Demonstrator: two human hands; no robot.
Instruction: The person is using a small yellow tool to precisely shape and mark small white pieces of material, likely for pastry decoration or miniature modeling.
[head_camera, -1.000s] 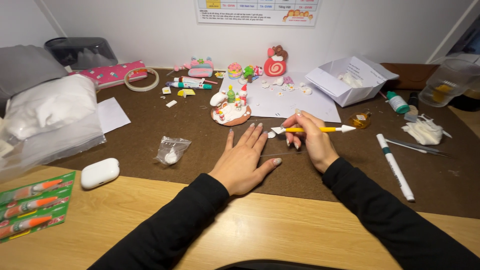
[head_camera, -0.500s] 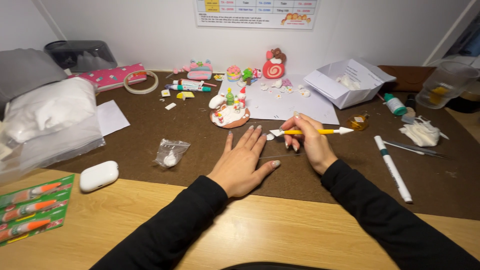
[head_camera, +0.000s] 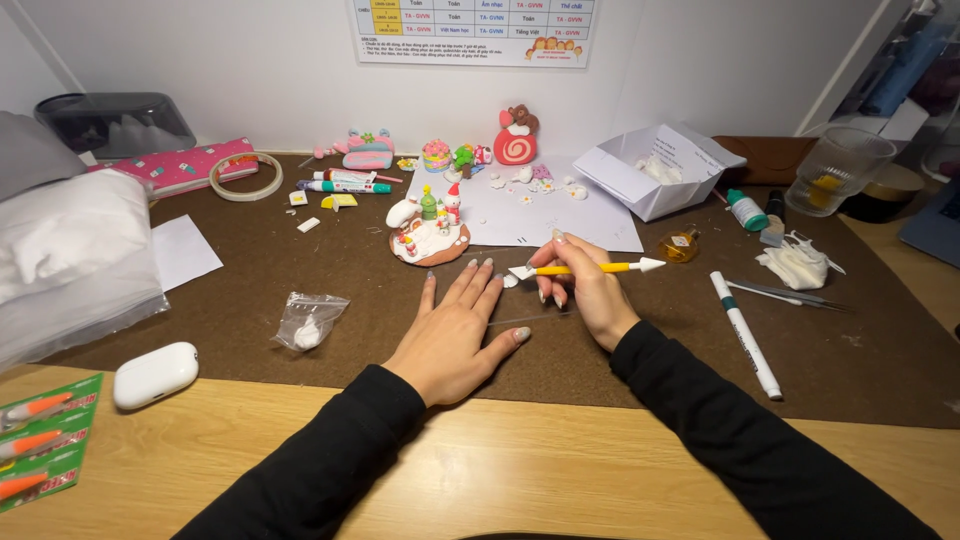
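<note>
My left hand (head_camera: 455, 330) lies flat, palm down, on the brown mat (head_camera: 250, 300) with fingers spread, holding nothing. My right hand (head_camera: 585, 285) grips a yellow clay sculpting tool (head_camera: 590, 268) with white tips, held level; its left tip rests by a small white clay piece (head_camera: 510, 281) just past my left fingertips. A clear thin sheet edge (head_camera: 535, 318) runs between the two hands. A round clay diorama (head_camera: 430, 235) with small snowman and tree figures sits just beyond my left hand.
White paper (head_camera: 530, 210) with clay bits, a folded paper box (head_camera: 655, 170), white marker (head_camera: 745, 335), tweezers (head_camera: 785, 293), white clay lump (head_camera: 795, 265), glass (head_camera: 835, 170), glue tube (head_camera: 345, 185), tape ring (head_camera: 245, 175), small plastic bag (head_camera: 305, 320), white earbud case (head_camera: 155, 375), plastic-wrapped bundle (head_camera: 70, 255).
Both hands stay nearly in place. The right hand has shifted slightly, keeping the yellow tool's tip by the white clay piece.
</note>
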